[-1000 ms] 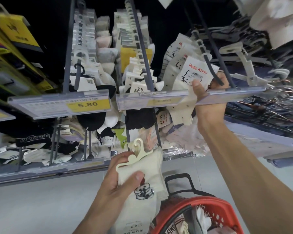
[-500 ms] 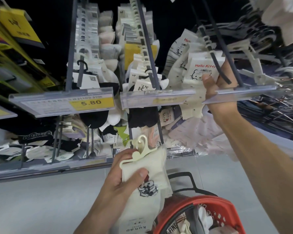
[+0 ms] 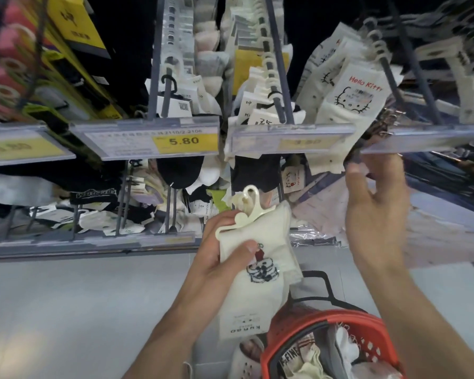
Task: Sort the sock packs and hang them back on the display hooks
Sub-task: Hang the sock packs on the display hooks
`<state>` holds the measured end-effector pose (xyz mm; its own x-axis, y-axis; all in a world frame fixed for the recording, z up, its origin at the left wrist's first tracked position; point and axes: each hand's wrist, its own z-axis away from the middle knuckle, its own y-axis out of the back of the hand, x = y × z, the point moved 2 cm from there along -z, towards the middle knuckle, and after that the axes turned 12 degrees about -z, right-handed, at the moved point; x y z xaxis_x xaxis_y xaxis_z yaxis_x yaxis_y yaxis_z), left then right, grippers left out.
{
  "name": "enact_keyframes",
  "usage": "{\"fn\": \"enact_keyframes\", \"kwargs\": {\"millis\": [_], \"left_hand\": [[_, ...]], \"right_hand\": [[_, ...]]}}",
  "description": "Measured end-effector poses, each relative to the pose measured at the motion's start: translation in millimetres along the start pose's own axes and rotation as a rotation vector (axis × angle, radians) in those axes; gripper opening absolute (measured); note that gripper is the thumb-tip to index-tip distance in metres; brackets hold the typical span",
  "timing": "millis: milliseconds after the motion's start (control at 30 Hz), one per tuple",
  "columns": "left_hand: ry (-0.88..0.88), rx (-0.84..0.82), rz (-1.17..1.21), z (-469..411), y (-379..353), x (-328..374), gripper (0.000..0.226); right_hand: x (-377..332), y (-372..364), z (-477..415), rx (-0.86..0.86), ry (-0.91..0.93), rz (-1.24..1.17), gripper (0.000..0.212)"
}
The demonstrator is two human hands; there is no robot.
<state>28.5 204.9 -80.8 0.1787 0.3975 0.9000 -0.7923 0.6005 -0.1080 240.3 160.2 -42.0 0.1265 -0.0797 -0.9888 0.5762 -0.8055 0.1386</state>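
Released white Hello Kitty printed sock pack (image 3: 359, 88); now hanging on dark metal display hook (image 3: 389, 68), upper right of rack.
Dropped right hand (image 3: 375, 212) below clear plastic price rail (image 3: 290, 132): fingers loosely spread, empty, blurred. Gripping cream cartoon-print sock pack on white plastic hanger (image 3: 260, 269) in left hand (image 3: 216, 258), thumb across front, above red plastic basket (image 3: 337, 315). Likely next for hanging.
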Motion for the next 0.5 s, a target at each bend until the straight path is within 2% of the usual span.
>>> {"fn": "enact_keyframes", "kwargs": {"millis": [133,200,367,500], "left_hand": [[-0.114,0.014,-0.073,2.7,-4.8,9.1,0.031],[-0.173,0.025,-0.155,7.9,-4.1,16.9,0.031],[-0.240,0.005,-0.316,30.2,3.1,36.3,0.039],[-0.253,0.006,-0.270,48.9,11.6,44.9,0.050]], "right_hand": [[-7.4,-5.5,76.8,-0.239,-0.244,-0.084,0.040],[-12.7,-9.3,93.2,-0.288,-0.301,-0.136,0.052],[-28.4,-10.6,89.8,-0.310,-0.345,-0.157,0.056],[-45.5,-16.5,86.4,-0.410,-0.338,-0.158,0.052]]}}
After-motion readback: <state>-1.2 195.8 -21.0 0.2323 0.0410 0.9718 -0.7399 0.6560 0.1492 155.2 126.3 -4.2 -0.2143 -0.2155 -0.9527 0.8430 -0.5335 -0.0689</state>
